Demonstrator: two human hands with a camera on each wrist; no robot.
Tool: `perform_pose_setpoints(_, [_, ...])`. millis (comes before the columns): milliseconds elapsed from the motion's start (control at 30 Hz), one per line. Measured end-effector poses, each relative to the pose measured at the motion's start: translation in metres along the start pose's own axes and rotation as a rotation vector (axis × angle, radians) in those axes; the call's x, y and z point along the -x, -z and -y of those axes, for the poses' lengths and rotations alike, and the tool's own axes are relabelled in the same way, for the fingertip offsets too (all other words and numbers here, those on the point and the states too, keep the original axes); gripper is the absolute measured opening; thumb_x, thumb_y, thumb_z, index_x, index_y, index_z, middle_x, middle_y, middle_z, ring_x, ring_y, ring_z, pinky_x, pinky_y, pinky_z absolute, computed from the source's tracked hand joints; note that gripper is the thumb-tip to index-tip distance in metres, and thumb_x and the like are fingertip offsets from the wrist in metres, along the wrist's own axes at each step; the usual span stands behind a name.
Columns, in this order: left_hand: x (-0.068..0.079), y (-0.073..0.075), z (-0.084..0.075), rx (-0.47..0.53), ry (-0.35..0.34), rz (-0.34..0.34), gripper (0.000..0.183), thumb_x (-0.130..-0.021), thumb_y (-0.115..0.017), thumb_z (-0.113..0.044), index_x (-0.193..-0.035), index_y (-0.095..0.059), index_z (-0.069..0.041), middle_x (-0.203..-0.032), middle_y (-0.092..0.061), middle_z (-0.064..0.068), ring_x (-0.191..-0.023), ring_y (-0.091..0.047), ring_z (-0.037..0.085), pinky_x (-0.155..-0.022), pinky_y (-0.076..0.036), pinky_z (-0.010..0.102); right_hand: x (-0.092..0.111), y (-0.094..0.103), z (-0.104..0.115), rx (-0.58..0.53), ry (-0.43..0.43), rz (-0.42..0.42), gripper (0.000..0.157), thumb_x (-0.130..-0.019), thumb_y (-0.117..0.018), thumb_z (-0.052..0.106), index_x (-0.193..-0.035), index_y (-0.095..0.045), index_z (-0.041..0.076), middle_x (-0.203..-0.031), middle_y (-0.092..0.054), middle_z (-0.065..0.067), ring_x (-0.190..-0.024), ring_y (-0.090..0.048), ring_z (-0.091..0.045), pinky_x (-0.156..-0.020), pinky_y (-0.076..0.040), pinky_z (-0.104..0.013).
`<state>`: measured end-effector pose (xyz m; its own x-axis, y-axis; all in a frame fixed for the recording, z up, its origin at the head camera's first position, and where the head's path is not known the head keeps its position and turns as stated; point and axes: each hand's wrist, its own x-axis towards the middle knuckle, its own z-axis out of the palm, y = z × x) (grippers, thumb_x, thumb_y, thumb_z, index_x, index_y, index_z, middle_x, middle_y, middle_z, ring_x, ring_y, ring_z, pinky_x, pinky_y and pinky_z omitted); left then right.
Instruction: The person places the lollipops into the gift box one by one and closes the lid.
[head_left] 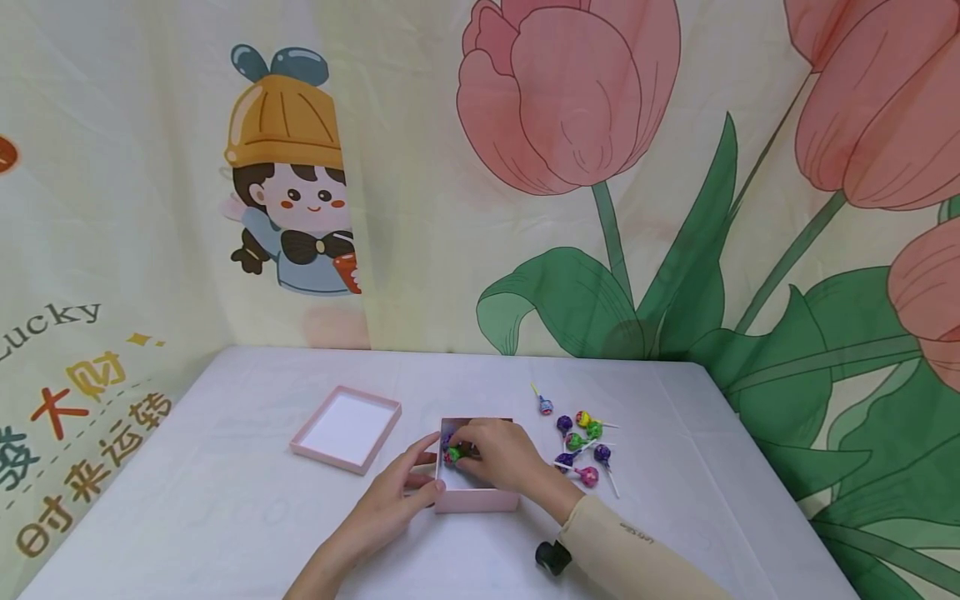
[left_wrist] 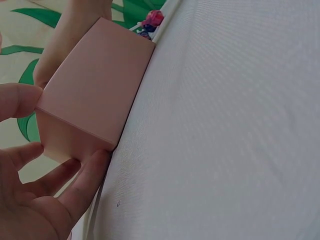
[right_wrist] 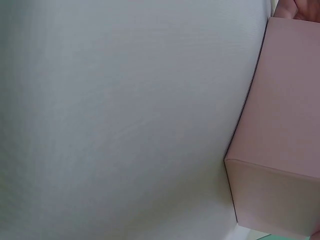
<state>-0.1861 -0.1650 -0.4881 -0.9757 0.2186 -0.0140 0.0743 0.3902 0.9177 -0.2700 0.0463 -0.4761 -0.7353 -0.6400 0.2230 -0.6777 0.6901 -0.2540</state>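
A pink open-topped box (head_left: 477, 501) stands on the table. My left hand (head_left: 390, 502) holds it by the left side, its thumb at the near left corner and the fingers along the side wall. In the left wrist view, the thumb and fingertips touch the box. My right hand (head_left: 501, 454) reaches inside from the right, fingers curled at a green-wrapped lollipop (head_left: 452, 456); the hand partly covers the contents. A dark-wrapped lollipop (head_left: 447, 439) shows beside it. In the right wrist view the box's outer walls (right_wrist: 280, 100) appear, but the right fingers' work is hidden.
Several wrapped lollipops, among them a pink one (head_left: 588, 477) and a blue one (head_left: 545, 407), lie right of the box. The pink-rimmed lid (head_left: 347, 429) lies inside-up at the left. A small black object (head_left: 552, 557) is by the right sleeve. A printed curtain hangs behind the white table.
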Motion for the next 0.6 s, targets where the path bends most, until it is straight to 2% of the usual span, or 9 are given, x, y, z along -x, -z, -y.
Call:
perform_pose_setpoints(133, [-0.0002, -0.0001, -0.0005, 0.011, -0.005, 0.002, 0.07, -0.103, -0.07, -0.027, -0.165, -0.037, -0.028, -0.152, -0.056, 0.015, -0.12, -0.067, 0.025, -0.097, -0.058, 0.048, -0.0004, 0.0003, -0.0002, 0.007, -0.006, 0.009, 0.024, -0.092, -0.086, 0.027, -0.115, -0.082, 0.019, -0.106, -0.079, 0.007, -0.1, -0.072, -0.007, -0.087, -0.061, -0.028])
perform_pose_setpoints(367, [-0.0004, -0.0005, -0.0005, 0.013, -0.007, 0.004, 0.071, -0.103, -0.07, -0.027, -0.165, -0.037, -0.027, -0.152, -0.055, 0.016, -0.12, -0.067, 0.025, -0.097, -0.058, 0.049, -0.001, -0.001, -0.0006, 0.016, -0.007, 0.013, 0.024, -0.091, -0.087, 0.028, -0.114, -0.081, 0.021, -0.1, -0.077, 0.011, -0.086, -0.065, 0.001, -0.076, -0.057, -0.022])
perform_pose_setpoints(600, [-0.0003, -0.0005, 0.0005, 0.006, -0.006, 0.002, 0.07, -0.103, -0.07, -0.029, -0.165, -0.037, -0.027, -0.152, -0.056, 0.015, -0.12, -0.067, 0.025, -0.096, -0.057, 0.047, -0.0013, -0.0016, 0.0001, 0.046, 0.003, 0.007, 0.025, -0.091, -0.087, 0.03, -0.114, -0.081, 0.021, -0.106, -0.079, 0.01, -0.097, -0.071, -0.004, -0.082, -0.061, -0.027])
